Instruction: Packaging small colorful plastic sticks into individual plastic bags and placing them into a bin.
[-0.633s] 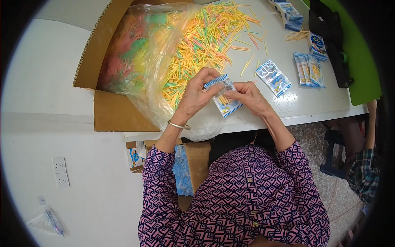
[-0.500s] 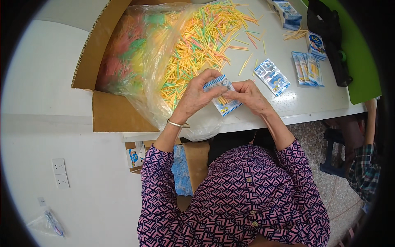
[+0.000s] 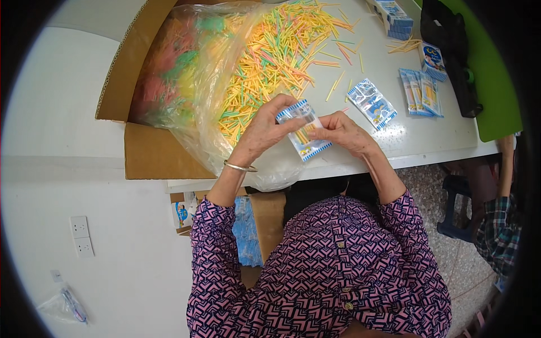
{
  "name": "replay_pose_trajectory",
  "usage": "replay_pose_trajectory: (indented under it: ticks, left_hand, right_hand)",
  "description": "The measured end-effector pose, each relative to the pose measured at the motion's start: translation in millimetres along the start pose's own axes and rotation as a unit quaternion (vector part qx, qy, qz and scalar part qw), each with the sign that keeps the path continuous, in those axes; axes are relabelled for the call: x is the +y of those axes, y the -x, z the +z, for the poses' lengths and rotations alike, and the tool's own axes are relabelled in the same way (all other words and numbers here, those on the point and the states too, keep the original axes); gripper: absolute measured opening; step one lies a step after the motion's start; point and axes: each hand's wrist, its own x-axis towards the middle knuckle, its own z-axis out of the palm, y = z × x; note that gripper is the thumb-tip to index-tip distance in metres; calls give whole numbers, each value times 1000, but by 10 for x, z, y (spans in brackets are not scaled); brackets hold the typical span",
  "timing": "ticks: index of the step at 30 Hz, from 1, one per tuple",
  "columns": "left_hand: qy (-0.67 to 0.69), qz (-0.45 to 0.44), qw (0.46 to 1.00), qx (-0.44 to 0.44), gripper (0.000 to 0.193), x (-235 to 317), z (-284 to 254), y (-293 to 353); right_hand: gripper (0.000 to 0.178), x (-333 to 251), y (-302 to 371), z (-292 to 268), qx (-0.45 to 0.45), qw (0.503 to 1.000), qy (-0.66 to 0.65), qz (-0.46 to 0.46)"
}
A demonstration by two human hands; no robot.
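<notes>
Between my two hands, over the table's front part, is a clear plastic packet [image 3: 307, 147] with blue striped ends and several yellow and orange sticks inside. My left hand [image 3: 265, 127] pinches its upper left side, a metal bangle at the wrist. On its right edge close the thumb and fingers of my right hand [image 3: 345, 133]. A flat packet [image 3: 372, 104] of the same kind lies on the table right of my hands. Beyond my left hand spreads a big heap of thin coloured sticks [image 3: 270, 62], mostly yellow, with some pink and green.
A cardboard box [image 3: 163, 152] lies at left, a clear bag [image 3: 211, 96] of sticks spilling from it. Filled packets [image 3: 420, 93], a small blue box [image 3: 433, 61] and stacked boxes [image 3: 396, 22] are at right, near a black bag [image 3: 451, 34] and green panel [image 3: 496, 73]. Another person's arm [image 3: 505, 169] shows far right.
My right thumb has slid slightly down the packet, so more of the sticks inside show. Both hands still grip it in nearly the same place.
</notes>
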Motion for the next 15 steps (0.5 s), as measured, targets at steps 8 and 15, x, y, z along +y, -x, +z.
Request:
replay_pose_trajectory:
  ticks: [8,15]
  left_hand:
    - [-51,10,999,-6,36,-7,48,14]
    - [84,-8,996,14,32,-29,130,7]
  right_hand:
    - [31,48,10,-44,13,1000,5,-7]
    - [33,-1,61,-44,51,999,4,-12]
